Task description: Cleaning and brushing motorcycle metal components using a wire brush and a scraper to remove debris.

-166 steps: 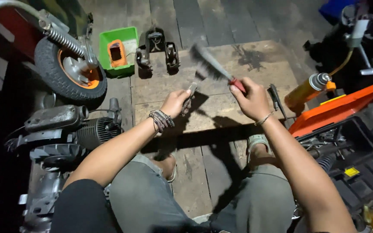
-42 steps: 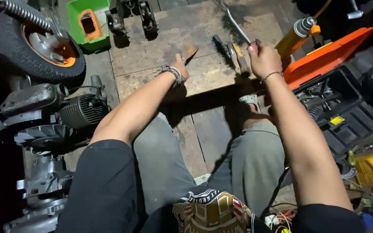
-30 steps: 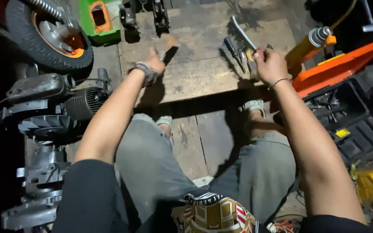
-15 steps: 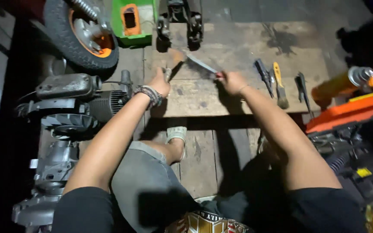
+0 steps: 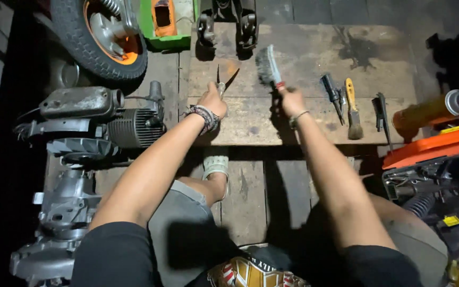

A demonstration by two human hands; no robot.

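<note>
Left hand (image 5: 212, 100) is closed around a small metal part (image 5: 220, 85) — a thin dark piece with two prongs that stick up past the knuckles; its exact kind is too small to tell. It is held just above the worn wooden board (image 5: 304, 64), near that board's left side, and a braided band sits on the wrist. Left of it lie a grey finned engine block (image 5: 134, 126) and a tyre with an orange rim (image 5: 102, 37), with a green open-topped box (image 5: 167, 24) with an orange inside standing at the top edge.

Right hand (image 5: 291, 101) grips the red handle of a wire brush (image 5: 268, 65), whose pale bristle head tilts up and to the left, close to the metal part but apart from it. Both forearms reach forward from the knees, the right one wearing a thin bracelet.

Farther right on the board lie a dark screwdriver (image 5: 331, 94), a yellow-handled paintbrush (image 5: 351, 106) and a dark tool (image 5: 381, 109) — then an orange case lid (image 5: 431, 146) at the frame's edge.
</note>
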